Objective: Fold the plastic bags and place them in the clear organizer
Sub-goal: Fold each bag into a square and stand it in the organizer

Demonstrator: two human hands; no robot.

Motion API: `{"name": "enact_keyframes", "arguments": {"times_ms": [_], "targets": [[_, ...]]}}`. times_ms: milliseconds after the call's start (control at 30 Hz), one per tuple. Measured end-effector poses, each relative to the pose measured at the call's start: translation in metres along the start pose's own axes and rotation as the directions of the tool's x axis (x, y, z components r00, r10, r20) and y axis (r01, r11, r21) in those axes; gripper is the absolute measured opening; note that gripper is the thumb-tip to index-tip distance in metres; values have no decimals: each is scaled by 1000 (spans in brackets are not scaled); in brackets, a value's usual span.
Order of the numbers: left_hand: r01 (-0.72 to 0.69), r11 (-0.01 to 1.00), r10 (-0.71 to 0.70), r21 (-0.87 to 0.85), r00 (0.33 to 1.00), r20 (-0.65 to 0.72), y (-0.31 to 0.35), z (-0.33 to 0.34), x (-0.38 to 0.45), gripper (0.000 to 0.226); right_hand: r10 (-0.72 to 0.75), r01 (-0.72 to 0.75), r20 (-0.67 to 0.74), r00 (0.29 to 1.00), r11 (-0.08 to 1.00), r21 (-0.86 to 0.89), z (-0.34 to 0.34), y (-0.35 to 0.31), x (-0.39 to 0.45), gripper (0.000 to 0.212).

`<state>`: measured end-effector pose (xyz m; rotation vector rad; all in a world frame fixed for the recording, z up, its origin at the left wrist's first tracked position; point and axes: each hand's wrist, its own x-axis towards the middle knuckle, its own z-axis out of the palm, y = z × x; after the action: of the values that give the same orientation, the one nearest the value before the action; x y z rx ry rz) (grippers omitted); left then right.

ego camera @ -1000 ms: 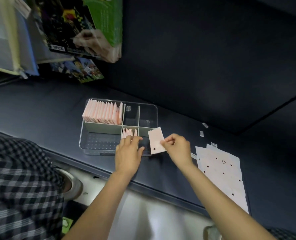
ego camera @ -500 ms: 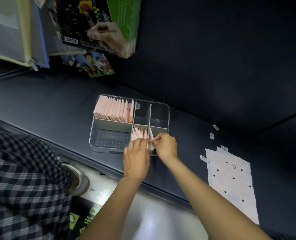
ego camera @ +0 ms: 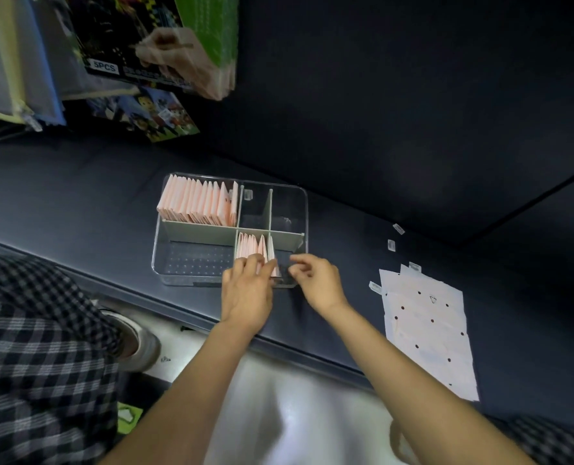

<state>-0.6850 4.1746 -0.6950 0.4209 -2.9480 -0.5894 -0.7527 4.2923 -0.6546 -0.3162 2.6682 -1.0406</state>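
Observation:
A clear organizer (ego camera: 305,209) with grey dividers sits on the dark table. Its back left compartment is packed with a row of folded pink bags (ego camera: 198,204). A shorter row of folded pink bags (ego camera: 255,246) stands in the front middle compartment. My left hand (ego camera: 247,290) rests its fingertips against the near ends of that short row. My right hand (ego camera: 315,280) hovers just right of the row at the organizer's front edge, fingers loosely curled and holding nothing. A stack of flat white bags with black dots (ego camera: 426,327) lies on the table to the right.
Small white tabs (ego camera: 392,245) lie scattered on the table behind the flat stack. A green and black printed box (ego camera: 164,41) and a clear pouch (ego camera: 13,62) hang over the back left. The table's front edge runs under my wrists, and a plaid-clothed leg (ego camera: 37,347) is at left.
One second ago my right hand held a folded bag beside the organizer. It set that bag into the front middle compartment and has now let go and drawn back slightly.

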Motion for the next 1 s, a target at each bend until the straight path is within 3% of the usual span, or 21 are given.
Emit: {"name": "enact_keyframes", "arguments": {"times_ms": [100, 233, 333, 400, 633, 767, 867, 1000], "targets": [[-8, 1000, 8, 17, 1000, 0, 1, 0, -1, 41, 10, -18, -113, 994, 997, -72, -28, 39, -20, 29], [-28, 999, 28, 25, 1000, 0, 3, -2, -2, 40, 158, -209, -205, 966, 943, -257, -71, 117, -51, 43], [-40, 997, 40, 69, 999, 5, 5, -3, -4, 41, 317, -374, -210, 925, 857, -356, -93, 167, -80, 63], [-44, 992, 43, 117, 999, 17, 7, -4, -5, 42, 378, -426, -197, 905, 804, -415, -101, 191, -97, 65], [-61, 989, 60, 137, 998, 12, 19, -6, -17, 43, 283, -374, -312, 907, 882, -287, -97, 213, -106, 11], [-190, 978, 199, 90, 975, -97, 33, -5, -25, 38, 252, -350, -370, 894, 909, -227, -97, 209, -105, 12], [-299, 954, 299, -4, 954, 14, 48, 0, -32, 38, 171, -248, -328, 929, 945, -212, -96, 192, -98, 12], [-352, 914, 394, -200, 886, 243, 68, 11, -39, 60, 109, -115, -116, 987, 992, -51, -87, 157, -87, 10]]}}
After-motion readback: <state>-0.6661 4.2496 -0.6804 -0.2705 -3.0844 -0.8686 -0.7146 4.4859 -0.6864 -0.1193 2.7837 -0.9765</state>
